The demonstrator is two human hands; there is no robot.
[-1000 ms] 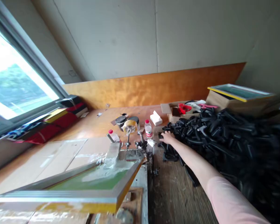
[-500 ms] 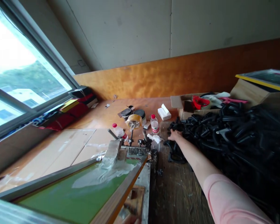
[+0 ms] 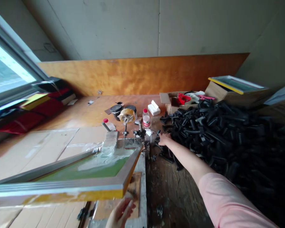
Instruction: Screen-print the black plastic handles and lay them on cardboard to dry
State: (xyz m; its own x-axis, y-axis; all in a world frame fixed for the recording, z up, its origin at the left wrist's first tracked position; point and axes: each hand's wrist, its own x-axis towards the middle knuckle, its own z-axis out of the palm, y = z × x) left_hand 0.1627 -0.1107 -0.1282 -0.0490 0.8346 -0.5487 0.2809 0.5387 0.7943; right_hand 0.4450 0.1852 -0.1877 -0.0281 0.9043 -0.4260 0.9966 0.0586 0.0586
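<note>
My right hand (image 3: 164, 138) reaches far forward to the near edge of a big heap of black plastic parts (image 3: 218, 133); its fingers curl round one of the parts at the edge. My left hand (image 3: 120, 214) shows at the bottom, fingers stretched out, resting on the wooden board (image 3: 136, 186) under the raised screen-printing frame (image 3: 68, 186). The frame has a green mesh and a metal and yellow edge and is tilted up over the press.
Two water bottles (image 3: 146, 118), a roll of tape (image 3: 126, 115), tins and a white tissue pack (image 3: 154, 109) stand behind the press. A cardboard box (image 3: 174, 104) with red scissors and a second screen (image 3: 235, 84) on a box lie at the back right. Window at left.
The view has swung and dipped. My left hand has come into view under the frame. My right hand stays at the edge of the black heap.
</note>
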